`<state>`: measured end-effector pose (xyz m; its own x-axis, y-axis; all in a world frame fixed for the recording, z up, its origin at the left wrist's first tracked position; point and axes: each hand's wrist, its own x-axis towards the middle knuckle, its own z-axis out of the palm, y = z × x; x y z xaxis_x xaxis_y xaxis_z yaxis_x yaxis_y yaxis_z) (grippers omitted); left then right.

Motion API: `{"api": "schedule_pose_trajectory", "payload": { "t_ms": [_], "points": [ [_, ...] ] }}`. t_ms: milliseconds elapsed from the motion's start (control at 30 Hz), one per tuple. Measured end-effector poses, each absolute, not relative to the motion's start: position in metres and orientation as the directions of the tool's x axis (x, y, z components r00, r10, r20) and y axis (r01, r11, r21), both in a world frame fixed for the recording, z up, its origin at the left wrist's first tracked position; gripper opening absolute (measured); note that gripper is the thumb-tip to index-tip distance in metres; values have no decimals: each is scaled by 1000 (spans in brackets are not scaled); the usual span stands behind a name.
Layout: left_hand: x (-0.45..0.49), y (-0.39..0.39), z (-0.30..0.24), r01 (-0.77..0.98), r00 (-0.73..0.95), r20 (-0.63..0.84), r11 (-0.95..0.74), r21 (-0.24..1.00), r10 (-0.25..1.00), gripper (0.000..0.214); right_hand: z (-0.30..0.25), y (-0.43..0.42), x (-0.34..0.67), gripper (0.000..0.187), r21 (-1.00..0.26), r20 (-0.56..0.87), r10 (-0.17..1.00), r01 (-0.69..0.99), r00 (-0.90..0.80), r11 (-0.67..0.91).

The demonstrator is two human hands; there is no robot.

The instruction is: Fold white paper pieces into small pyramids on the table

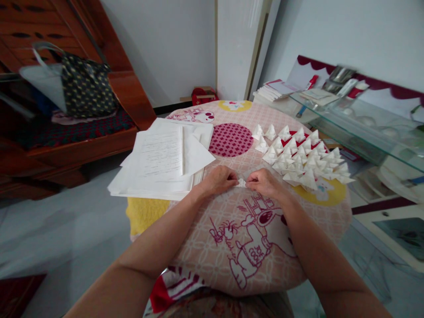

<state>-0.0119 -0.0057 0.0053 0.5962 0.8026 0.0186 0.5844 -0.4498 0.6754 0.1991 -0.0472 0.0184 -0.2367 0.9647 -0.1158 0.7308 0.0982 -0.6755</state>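
Between my two hands a small piece of folded white paper [242, 182] lies low over the patterned tablecloth [212, 229]. The fingers of my left hand [221, 178] are closed on its left end. On its right end my right hand [263, 182] pinches it. Beyond my right hand, several folded white paper pieces [300, 154] with pointed tips stand close together in rows. A stack of white paper sheets [155, 163], the top one with lines of writing, lies beside my left hand.
At the right stands a glass shelf [364, 123] holding small items, with a pile of booklets [274, 89] near it. A wooden bench [122, 97] at the left carries a dark patterned bag [86, 84]. A white wall [172, 48] rises behind the table.
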Motion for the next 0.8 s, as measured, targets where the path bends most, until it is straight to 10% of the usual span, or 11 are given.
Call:
{"api": "schedule_pose_trajectory", "payload": {
  "t_ms": [800],
  "points": [
    [6,-8,16,814,407,-94,-314,489,909,14,22,-41,184,21,-614,-178,980,788,-84,-44]
  ]
}}
